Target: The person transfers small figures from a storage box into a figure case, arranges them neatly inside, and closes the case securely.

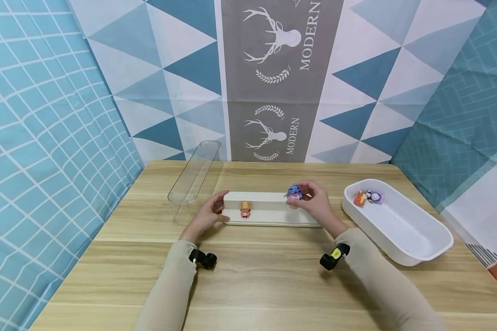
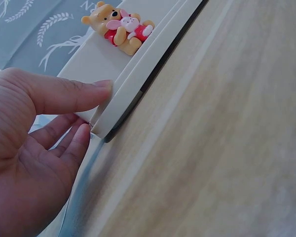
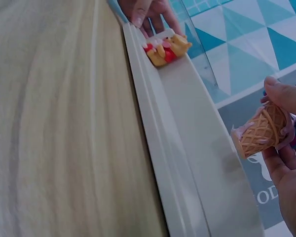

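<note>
The word "MODERN" (image 1: 310, 37) is appearing twice, sideways, on the grey wall panel (image 1: 273, 98); the right wrist view is showing only "OD".

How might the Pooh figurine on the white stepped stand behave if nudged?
The Pooh figurine looks like glossy moulded plastic, so it is probably stiff. Its squat seated pose suggests it would slide before tipping. The white stepped stand looks smooth, so likely offers little grip.

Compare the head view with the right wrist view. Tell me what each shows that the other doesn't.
Only the head view shows the white tub and the small figures in it.
Only the right wrist view shows the waffle-patterned cone of the held figure.
Both show the left hand, right hand, bear figure and cream stepped stand.
</note>
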Demonstrator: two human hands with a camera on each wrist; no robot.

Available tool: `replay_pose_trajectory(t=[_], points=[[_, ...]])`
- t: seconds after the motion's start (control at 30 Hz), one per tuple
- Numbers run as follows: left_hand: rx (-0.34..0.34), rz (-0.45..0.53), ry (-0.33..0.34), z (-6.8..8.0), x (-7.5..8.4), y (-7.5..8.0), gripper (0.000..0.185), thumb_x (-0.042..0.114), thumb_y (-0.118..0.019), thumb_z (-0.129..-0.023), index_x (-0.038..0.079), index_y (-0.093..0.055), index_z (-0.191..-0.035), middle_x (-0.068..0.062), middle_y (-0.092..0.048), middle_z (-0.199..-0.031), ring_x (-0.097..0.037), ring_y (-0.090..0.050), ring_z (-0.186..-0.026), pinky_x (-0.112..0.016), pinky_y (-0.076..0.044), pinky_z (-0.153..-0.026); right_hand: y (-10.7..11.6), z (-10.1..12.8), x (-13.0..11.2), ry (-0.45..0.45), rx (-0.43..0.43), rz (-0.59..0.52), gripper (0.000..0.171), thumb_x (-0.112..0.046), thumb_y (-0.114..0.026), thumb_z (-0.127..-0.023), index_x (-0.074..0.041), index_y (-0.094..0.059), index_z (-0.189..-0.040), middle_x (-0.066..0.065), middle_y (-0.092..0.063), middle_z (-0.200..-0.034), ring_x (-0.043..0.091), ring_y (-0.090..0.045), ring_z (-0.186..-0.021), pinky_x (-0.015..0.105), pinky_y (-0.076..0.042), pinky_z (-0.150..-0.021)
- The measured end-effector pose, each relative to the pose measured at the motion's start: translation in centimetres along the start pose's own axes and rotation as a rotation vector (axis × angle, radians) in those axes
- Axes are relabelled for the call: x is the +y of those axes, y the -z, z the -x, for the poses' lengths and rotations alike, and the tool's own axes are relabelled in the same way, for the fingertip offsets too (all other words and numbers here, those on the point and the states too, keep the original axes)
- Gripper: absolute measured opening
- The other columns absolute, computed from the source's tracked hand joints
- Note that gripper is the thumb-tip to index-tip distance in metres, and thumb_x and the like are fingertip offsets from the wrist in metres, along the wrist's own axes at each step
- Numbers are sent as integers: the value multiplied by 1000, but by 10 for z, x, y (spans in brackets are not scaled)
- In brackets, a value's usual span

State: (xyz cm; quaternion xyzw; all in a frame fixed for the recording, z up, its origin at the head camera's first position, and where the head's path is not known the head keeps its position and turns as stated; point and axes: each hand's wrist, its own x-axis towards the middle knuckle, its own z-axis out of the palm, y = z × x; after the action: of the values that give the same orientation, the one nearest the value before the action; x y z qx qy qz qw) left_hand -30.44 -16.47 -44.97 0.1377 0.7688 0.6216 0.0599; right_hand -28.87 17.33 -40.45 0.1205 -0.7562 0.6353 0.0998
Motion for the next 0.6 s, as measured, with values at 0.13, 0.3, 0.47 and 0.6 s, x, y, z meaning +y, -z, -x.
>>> replay_pose_trajectory(t=[0.13,0.3,0.47,0.6], points=[[-2,3,0,0,-1,1,87,-26,-65,-75,0,-35,-152,-29,-42,-146,-43,-41,-135,-48,-33,-115,-8,1,2,7,-2,-21,49,8,-82,-74,11,-59,-118,10,-61,-97,11,-57,-85,15,-52,-76],[-6,-6,-5,0,0,0,88,-26,-66,-75,-1,-33,-152,-29,-42,-146,-43,-41,-135,-47,-34,-114,-19,1,4,1,6,-63,49,11,-82,-73,12,-59,-117,6,-61,-95,10,-57,-85,14,-52,-75],[2,-7,-1,0,1,-1,88,-26,-66,-75,1,-34,-153,-27,-43,-146,-41,-42,-135,-46,-36,-114,-30,6,-8,11,11,-93,47,15,-80,-72,15,-58,-114,6,-60,-93,11,-56,-85,15,-52,-75],[5,-8,4,1,1,-1,89,-26,-66,-75,2,-34,-153,-26,-43,-146,-40,-42,-135,-46,-35,-114,-39,13,-21,18,9,-83,45,14,-79,-73,15,-58,-113,6,-59,-93,13,-56,-86,16,-53,-76]])
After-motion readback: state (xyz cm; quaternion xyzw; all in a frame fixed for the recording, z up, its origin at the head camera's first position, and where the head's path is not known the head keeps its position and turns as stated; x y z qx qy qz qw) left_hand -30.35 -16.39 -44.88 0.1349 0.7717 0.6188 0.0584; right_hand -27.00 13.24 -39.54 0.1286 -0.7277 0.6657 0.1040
